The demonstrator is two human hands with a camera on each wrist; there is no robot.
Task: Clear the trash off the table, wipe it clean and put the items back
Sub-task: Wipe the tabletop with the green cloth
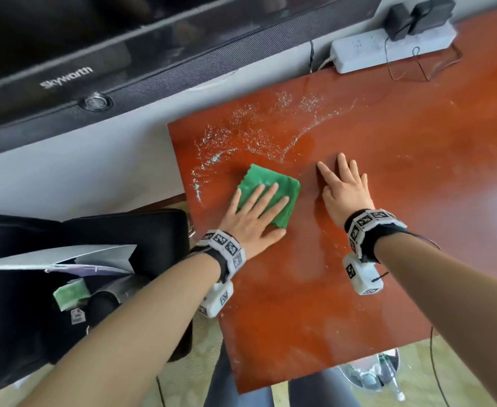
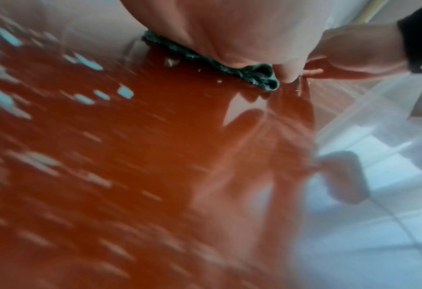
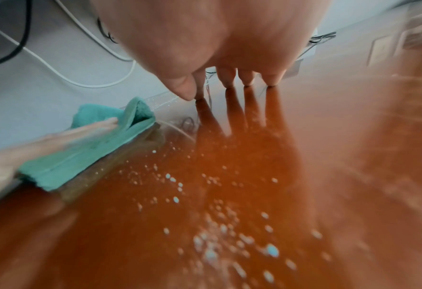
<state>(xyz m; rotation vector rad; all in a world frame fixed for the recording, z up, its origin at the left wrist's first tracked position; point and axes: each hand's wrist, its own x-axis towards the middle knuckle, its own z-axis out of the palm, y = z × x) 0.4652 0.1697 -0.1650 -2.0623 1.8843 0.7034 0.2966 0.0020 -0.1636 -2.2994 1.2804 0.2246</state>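
A folded green cloth [image 1: 282,190] lies on the red-brown table [image 1: 344,289] near its left edge. My left hand [image 1: 256,212] presses flat on the cloth with straight fingers. In the left wrist view the cloth [image 2: 205,58] shows as a dark green edge under the palm. My right hand [image 1: 344,189] rests flat on the bare wet tabletop just right of the cloth, fingers spread. In the right wrist view its fingertips [image 3: 247,80] touch the table, with the cloth [image 3: 91,148] to the left. Droplets and foam [image 1: 256,133] speckle the table beyond both hands.
A white power strip [image 1: 367,51] with black adapters and thin cables sits at the table's back edge. A black TV [image 1: 94,77] hangs over the wall to the left. A black bag [image 1: 65,274] holding papers stands left of the table. A bin [image 1: 370,371] sits below the front edge.
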